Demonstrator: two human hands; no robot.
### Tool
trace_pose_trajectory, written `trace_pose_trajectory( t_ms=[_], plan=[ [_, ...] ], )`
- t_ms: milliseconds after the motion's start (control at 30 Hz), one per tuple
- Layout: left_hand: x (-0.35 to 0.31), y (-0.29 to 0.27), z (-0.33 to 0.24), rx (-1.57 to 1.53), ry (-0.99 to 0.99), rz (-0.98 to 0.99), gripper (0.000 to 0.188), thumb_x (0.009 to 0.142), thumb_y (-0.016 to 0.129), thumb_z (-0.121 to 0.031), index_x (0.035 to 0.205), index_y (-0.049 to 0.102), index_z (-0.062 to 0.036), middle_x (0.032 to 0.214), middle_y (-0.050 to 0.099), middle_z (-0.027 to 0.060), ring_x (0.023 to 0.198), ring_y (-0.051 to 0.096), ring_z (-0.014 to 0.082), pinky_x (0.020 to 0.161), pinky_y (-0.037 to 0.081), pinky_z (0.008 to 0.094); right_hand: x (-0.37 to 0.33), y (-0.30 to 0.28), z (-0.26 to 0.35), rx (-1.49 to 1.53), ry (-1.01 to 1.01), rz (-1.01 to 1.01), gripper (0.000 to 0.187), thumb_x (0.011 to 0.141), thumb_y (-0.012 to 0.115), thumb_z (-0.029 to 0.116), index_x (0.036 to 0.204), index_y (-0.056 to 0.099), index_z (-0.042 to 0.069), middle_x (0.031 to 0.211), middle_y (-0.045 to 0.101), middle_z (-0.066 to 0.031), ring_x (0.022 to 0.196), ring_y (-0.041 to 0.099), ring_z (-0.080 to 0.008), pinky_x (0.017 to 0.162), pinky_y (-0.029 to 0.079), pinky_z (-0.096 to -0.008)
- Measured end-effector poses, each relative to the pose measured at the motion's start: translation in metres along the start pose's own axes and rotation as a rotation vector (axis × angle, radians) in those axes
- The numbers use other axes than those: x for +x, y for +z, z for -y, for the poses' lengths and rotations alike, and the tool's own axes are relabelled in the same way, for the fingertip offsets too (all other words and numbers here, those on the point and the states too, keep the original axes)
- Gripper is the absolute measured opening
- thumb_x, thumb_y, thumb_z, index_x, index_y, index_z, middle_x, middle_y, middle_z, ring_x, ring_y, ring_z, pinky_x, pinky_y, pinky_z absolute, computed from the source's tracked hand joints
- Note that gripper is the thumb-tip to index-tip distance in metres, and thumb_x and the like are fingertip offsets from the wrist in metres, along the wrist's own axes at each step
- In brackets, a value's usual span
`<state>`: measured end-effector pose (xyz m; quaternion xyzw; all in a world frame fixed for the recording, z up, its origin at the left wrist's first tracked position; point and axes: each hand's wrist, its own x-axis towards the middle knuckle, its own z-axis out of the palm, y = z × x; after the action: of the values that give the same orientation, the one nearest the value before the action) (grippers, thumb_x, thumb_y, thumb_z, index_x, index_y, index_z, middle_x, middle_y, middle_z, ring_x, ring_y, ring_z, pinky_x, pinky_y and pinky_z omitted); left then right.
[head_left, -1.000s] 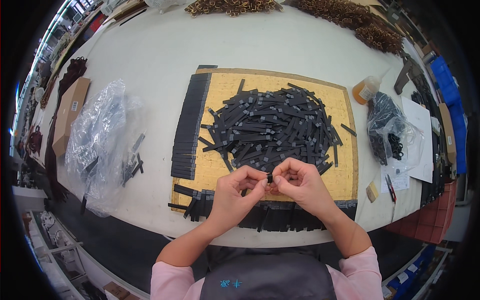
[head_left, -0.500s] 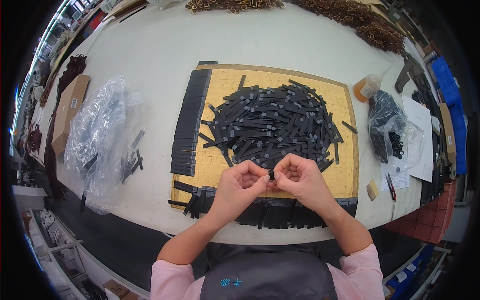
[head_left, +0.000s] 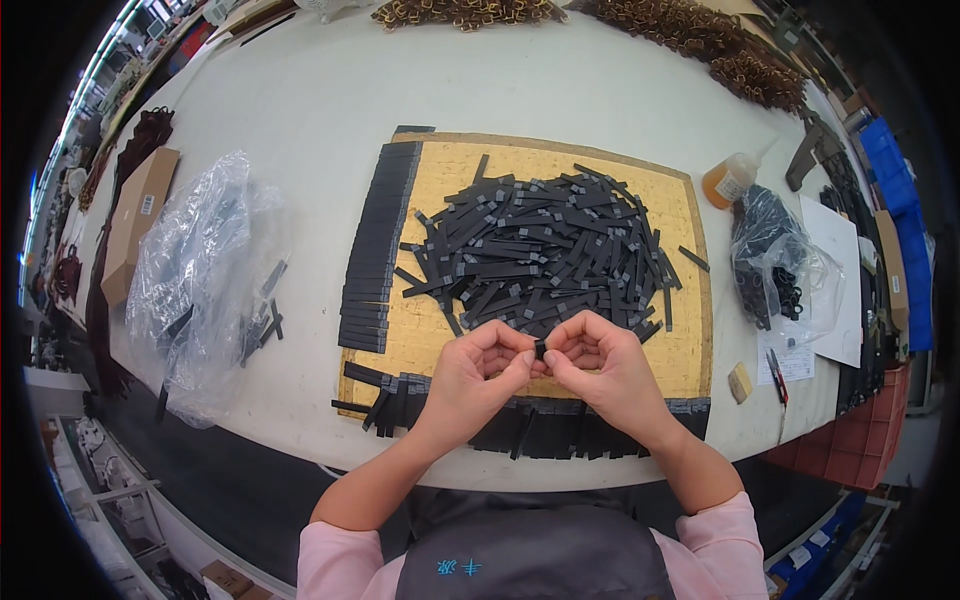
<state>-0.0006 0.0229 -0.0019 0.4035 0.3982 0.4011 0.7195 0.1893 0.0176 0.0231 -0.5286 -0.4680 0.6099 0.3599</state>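
Between my two hands is a small black strip [head_left: 541, 349], curled into a loop and mostly hidden by fingertips. My left hand [head_left: 478, 375] pinches it from the left, and my right hand [head_left: 598, 362] pinches it from the right. Both hands are above the near part of a yellow board [head_left: 400, 335]. Just beyond them lies a heap of short black strips [head_left: 540, 245] with greyish ends. More strips lie side by side in a row [head_left: 375, 250] along the board's left edge, and another row [head_left: 560, 430] runs along its near edge, partly under my forearms.
Left of the board, a clear plastic bag [head_left: 195, 290] lies by a cardboard box [head_left: 140, 225]. On the right are a bottle of amber liquid [head_left: 728, 182], a bag of black loops [head_left: 775, 265], a small tan block [head_left: 740, 382] and red-handled snips [head_left: 778, 378]. Brown strap bundles [head_left: 690, 35] line the far edge.
Both hands keep their pinch on the small black strip, with barely any finger movement. The whole view has shifted very slightly.
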Motion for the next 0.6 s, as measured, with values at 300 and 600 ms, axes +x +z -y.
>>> trace_pose_trajectory(
  t_ms=[300, 600],
  plan=[
    [0.004, -0.001, 0.007, 0.192, 0.071, -0.03, 0.006, 0.094, 0.064, -0.002, 0.097, 0.062, 0.0024, 0.091, 0.068, 0.0035, 0.085, 0.067, 0.0072, 0.075, 0.054, 0.0217, 0.021, -0.007, -0.008, -0.09, 0.066, 0.117, 0.009, 0.092, 0.069, 0.005, 0.094, 0.06, 0.001, 0.088, 0.066, -0.0019, 0.081, 0.067, -0.0069, 0.075, 0.054, -0.0214],
    [0.005, -0.004, 0.009, 0.074, 0.022, -0.016, 0.007, 0.094, 0.065, -0.003, 0.097, 0.062, 0.0016, 0.09, 0.068, 0.0023, 0.081, 0.065, 0.0054, 0.073, 0.053, 0.0205, 0.017, -0.007, -0.011, -0.007, 0.069, 0.095, 0.008, 0.092, 0.068, 0.004, 0.092, 0.061, 0.001, 0.086, 0.066, -0.0011, 0.08, 0.066, -0.0065, 0.074, 0.053, -0.0208]
  ],
)
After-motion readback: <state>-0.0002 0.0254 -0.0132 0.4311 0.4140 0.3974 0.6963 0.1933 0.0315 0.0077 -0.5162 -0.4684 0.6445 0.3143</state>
